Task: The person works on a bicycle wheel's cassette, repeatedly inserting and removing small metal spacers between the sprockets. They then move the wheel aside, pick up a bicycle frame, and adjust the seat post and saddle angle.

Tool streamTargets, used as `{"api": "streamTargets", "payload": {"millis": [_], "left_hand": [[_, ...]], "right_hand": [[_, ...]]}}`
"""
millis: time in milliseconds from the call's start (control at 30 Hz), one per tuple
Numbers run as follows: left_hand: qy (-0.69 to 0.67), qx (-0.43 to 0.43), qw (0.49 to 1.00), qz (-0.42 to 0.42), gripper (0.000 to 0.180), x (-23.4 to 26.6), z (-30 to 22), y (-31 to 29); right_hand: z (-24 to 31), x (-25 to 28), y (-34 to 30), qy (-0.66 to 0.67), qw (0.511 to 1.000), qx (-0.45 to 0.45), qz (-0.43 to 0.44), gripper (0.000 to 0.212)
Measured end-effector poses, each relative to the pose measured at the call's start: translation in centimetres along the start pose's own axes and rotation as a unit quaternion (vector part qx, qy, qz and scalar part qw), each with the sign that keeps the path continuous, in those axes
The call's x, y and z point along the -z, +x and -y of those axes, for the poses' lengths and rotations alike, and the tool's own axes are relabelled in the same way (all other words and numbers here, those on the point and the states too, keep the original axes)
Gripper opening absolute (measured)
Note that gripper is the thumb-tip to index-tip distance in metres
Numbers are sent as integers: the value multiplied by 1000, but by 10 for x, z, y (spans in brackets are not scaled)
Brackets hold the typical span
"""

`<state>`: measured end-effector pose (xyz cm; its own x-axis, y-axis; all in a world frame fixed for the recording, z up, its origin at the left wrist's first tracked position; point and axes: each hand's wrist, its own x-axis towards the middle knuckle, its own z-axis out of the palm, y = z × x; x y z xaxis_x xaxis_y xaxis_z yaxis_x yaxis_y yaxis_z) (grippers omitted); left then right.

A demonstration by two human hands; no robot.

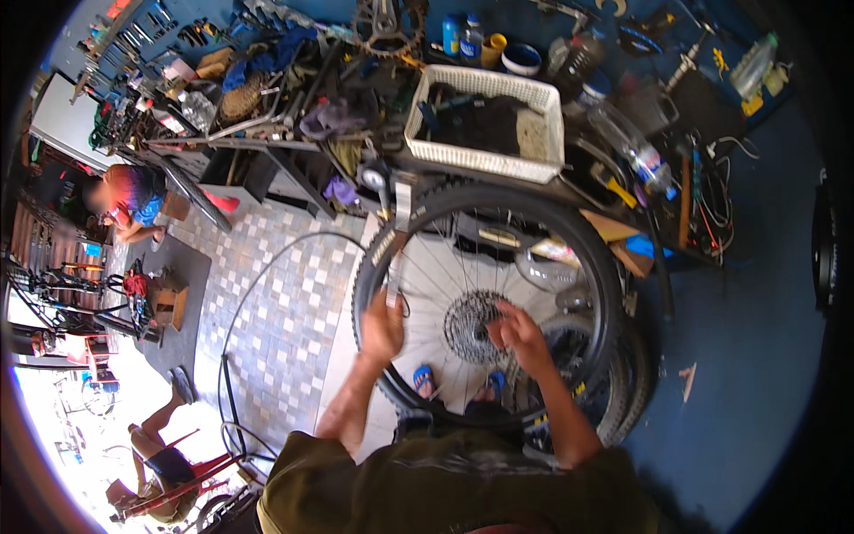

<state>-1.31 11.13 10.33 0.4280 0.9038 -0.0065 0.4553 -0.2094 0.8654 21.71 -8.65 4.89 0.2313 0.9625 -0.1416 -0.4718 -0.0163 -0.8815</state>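
A bicycle wheel with a black tyre (608,267) is in front of me, its spokes running in to a cassette of sprockets (464,343) at the hub. My left hand (383,329) is closed at the wheel's left side, around the lower end of a long thin silver and brown tool (398,245). The tool points away from me across the tyre; its exact kind is unclear. Over the right part of the cassette is my right hand (520,336), fingers bent and thumb side close to the hub's centre. Whatever its fingertips may pinch is hidden.
Beyond the wheel, a cluttered workbench holds a white plastic basket (485,80), bottles and tools. A round gauge (374,178) hangs near its edge. A black hose (226,343) loops over the tiled floor. More tyres (636,383) lean at right. Two people (133,200) sit at left.
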Motion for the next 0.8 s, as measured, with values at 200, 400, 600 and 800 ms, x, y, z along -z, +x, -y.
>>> {"api": "streamTargets", "payload": {"millis": [200, 400, 600, 800], "left_hand": [[36, -17, 941, 337, 31, -62, -55, -109], [-144, 296, 796, 508, 34, -81, 41, -135], [-224, 257, 825, 450, 28, -83, 82, -113], [-71, 62, 955, 283, 28, -109, 62, -73]], "right_hand": [[46, -53, -10, 207, 952, -88, -206, 37], [6, 3, -133, 134, 914, -152, -351, 24], [13, 3, -189, -10, 893, -157, -423, 43], [18, -13, -184, 24, 897, -149, -416, 39]]}}
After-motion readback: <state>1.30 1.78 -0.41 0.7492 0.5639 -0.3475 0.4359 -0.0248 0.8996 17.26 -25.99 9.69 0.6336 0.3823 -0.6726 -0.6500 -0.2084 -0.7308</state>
